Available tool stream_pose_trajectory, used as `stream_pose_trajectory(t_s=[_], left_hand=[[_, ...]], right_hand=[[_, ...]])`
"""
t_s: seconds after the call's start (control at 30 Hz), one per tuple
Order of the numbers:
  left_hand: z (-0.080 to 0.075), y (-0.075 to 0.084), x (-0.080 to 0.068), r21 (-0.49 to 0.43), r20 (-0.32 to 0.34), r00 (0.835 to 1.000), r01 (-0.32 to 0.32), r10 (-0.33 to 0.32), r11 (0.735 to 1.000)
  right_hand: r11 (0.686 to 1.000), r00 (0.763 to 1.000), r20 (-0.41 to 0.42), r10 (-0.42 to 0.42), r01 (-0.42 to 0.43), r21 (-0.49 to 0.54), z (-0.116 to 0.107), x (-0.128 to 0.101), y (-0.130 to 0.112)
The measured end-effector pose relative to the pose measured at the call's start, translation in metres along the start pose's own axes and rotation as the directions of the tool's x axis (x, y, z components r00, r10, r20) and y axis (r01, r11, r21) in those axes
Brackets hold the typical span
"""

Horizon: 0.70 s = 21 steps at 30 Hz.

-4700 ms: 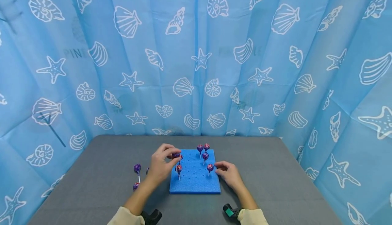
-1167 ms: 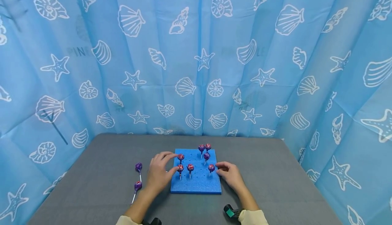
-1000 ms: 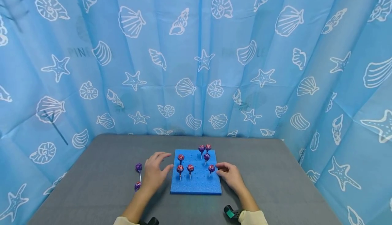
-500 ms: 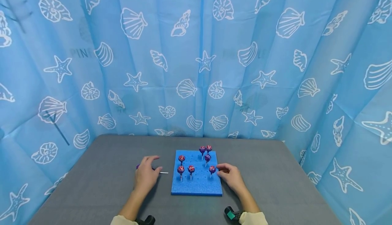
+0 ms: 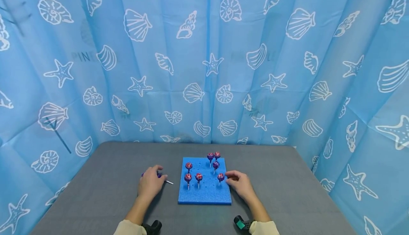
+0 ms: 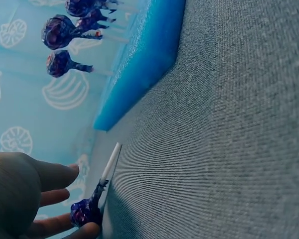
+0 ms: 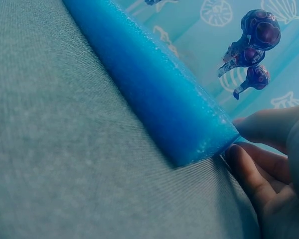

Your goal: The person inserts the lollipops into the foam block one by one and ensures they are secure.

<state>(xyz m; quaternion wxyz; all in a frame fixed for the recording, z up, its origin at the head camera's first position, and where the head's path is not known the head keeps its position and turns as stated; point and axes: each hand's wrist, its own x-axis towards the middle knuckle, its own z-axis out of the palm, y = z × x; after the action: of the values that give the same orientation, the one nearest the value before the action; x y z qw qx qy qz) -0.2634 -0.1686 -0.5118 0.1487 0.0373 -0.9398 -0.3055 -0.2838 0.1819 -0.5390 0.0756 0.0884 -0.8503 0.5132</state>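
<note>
My left hand (image 5: 150,182) is over the table left of the board, fingers spread round the head of a purple-wrapped lollipop (image 6: 85,211). That lollipop lies on the cloth with its white stick towards the board; in the left wrist view the thumb stays apart from its head while fingertips are right at it. My right hand (image 5: 239,182) pinches the right edge of the blue foam board (image 5: 204,196), thumb at the top edge and fingers lower down. Several lollipops stand upright in the board, among them a front one (image 5: 198,176) and a right one (image 5: 221,177).
Another purple wrapper (image 5: 142,174) shows partly behind the left hand. Rows of small holes run across the board. A grey cloth covers the table (image 5: 274,192), and a blue shell-print curtain (image 5: 204,68) hangs behind it.
Earlier the left hand held a lollipop over the board; one more now stands there. The left hand has moved left to a lying lollipop, whose stick has swung rightward. The right hand stays put.
</note>
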Motion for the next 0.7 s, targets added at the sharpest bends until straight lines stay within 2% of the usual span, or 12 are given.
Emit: stream_pose_trajectory(t_s=[0.17,0.4,0.7], left_hand=[[0.002,-0.001,0.004,0.017,0.013,1.000,-0.005,0.005,1.000],[0.007,-0.001,0.015,0.055,-0.003,0.999,-0.050,0.050,0.997],[0.016,0.002,0.027,0.042,0.029,0.999,-0.018,0.017,0.999]], right_hand=[[1.000,1.000,0.003,-0.001,0.001,0.010,0.000,0.000,0.000],[1.000,1.000,0.009,-0.005,0.005,0.013,0.000,-0.001,0.001],[1.000,1.000,0.005,-0.004,0.004,0.002,-0.001,-0.002,-0.001]])
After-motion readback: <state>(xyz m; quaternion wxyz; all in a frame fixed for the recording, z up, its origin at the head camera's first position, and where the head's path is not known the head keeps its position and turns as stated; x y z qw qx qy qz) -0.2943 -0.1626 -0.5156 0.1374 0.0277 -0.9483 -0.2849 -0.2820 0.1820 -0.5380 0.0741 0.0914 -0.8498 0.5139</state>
